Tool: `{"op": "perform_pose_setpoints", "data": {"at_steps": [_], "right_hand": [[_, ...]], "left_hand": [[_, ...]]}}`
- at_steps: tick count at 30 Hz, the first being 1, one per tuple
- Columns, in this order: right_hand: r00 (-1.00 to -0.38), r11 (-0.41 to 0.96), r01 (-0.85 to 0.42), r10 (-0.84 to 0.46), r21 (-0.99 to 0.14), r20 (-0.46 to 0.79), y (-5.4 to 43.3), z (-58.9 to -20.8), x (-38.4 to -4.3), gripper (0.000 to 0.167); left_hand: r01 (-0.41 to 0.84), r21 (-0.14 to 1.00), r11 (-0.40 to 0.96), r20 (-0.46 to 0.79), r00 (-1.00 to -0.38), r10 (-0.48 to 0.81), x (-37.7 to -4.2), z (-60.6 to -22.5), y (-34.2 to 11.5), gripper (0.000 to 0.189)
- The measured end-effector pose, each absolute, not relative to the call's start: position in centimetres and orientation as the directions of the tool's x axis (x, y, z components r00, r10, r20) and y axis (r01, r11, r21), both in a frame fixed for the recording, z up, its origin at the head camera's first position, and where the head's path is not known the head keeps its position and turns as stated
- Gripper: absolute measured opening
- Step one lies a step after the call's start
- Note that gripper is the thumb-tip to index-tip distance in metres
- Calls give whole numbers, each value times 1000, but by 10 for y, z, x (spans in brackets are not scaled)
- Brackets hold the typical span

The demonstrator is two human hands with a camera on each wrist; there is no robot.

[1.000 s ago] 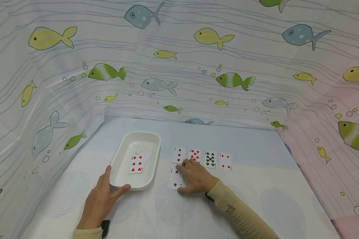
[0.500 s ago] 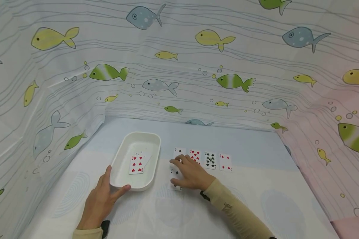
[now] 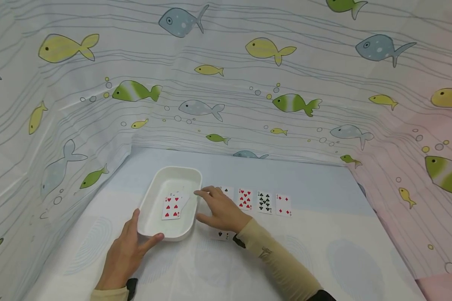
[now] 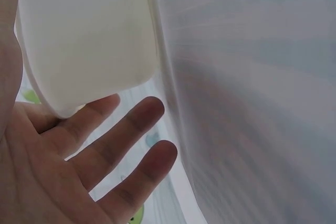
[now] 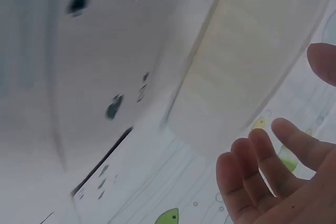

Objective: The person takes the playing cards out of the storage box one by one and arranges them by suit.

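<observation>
your left hand [image 3: 126,254], fingers spread, touches the white tray [image 3: 175,177] near one corner; your right hand [image 3: 223,212], fingers parted, holding nothing, sits by its right rim.

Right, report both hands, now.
Left hand: holding the white tray by its near-left corner.
Right hand: open, empty, at the tray's right rim.

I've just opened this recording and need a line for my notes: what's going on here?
A person's left hand holds a white tray at its near left corner. The right hand is by the tray's right rim, with no card visible in it. In the tray, a six of hearts overlaps another card. To the tray's right, four playing cards lie in a row, and a spade card lies nearer the person, partly hidden by the right hand.
</observation>
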State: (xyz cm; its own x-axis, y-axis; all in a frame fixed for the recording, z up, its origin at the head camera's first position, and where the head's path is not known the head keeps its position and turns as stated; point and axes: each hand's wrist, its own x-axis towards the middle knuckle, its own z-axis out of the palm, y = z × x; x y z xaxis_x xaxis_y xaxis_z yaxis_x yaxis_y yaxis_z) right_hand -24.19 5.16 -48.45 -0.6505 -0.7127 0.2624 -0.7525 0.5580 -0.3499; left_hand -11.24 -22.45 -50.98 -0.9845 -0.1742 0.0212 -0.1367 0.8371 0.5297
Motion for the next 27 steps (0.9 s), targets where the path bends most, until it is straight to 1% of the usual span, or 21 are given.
{"op": "perform_pose_setpoints", "data": {"at_steps": [3,8,12,14,18,22,27], "right_hand": [[-639,544,-764,-717,-347,281,41,-481,-247,63],[-643,539,-759,-706,-364,297,23,-473,-256,59],[-647,519,-749,-706,-413,286,10,-470,-261,57],[-647,509,-743,-712,-435,272,5,-471,-262,57],[-649,512,-731,-726,-451,229,-4,-478,-260,58],[-659,555,-726,-731,-407,177,-14,-484,-260,62],[-667,617,-735,-733,-282,135,-28,-483,-266,75]], "left_hand": [[-128,521,844,37,-984,-173,-114,-510,-224,121],[-97,515,852,82,-984,-161,-116,-509,-225,118],[-114,524,844,54,-985,-166,-117,-507,-225,119],[-139,521,842,18,-985,-174,-117,-507,-224,121],[-154,512,845,-13,-985,-172,-113,-509,-223,122],[-135,513,848,7,-987,-162,-110,-511,-223,120],[-127,511,850,18,-987,-158,-112,-509,-224,120]]}}
